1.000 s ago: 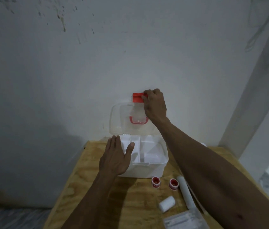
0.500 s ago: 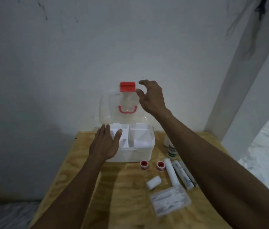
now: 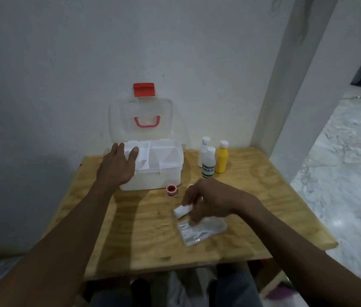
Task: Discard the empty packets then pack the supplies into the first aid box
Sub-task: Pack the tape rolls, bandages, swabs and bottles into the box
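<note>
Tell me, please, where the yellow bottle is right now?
The yellow bottle stands upright at the table's far edge, right of the open first aid box, beside two white bottles.

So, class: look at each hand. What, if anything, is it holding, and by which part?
Left hand rests flat on the first aid box rim, gripping nothing. Right hand fingers touch the bandage roll end; a closed grip cannot be told.

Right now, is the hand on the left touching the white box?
Touching. The head view shows the left hand lying flat on the first aid box, fingers over its near left rim, with no gap between them.
</note>
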The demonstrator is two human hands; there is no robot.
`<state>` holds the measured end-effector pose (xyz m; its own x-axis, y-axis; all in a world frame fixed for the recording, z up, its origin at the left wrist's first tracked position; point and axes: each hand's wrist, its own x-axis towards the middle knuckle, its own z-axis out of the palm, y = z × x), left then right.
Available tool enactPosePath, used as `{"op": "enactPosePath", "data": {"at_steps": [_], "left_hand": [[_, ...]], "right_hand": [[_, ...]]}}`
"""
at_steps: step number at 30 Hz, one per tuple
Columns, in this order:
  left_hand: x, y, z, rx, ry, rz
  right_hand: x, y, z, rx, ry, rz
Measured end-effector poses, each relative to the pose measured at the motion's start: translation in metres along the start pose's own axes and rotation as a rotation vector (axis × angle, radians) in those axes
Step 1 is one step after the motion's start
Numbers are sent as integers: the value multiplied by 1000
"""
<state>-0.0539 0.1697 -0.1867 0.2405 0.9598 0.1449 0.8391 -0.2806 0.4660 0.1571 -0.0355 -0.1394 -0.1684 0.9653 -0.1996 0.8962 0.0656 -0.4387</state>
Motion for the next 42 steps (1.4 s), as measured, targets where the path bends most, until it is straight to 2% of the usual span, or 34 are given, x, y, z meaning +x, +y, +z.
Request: {"op": "enactPosePath", "data": {"at_steps": [3, 10, 13, 15, 20, 24, 31, 37, 42], "left_hand": [[1, -1, -1, -2, -3, 8], [3, -2, 0, -5, -11, 3], [0, -1, -1, -10, -3, 3], [-2, 1, -1, -15, 12, 5], [-3, 1, 0, -19, 21, 13], [0, -1, 1, -29, 30, 19], [-2, -4, 3, -47, 59, 18], [-1, -3, 5, -48, 60, 5], [-2, -2, 4, -49, 60, 5]], "right_hand": [[-9, 8, 16, -97, -137, 56], [-9, 7, 21, -190, -136, 11], [-9, 1, 8, -122, -108, -1], [-7, -7, -9, -48, 10, -24], [32, -31, -54, 144, 445, -5], [90, -39, -72, 252, 624, 100], [156, -27, -55, 217, 552, 305], [169, -32, -41, 40, 454, 336], [174, -33, -29, 15, 308, 388]]}}
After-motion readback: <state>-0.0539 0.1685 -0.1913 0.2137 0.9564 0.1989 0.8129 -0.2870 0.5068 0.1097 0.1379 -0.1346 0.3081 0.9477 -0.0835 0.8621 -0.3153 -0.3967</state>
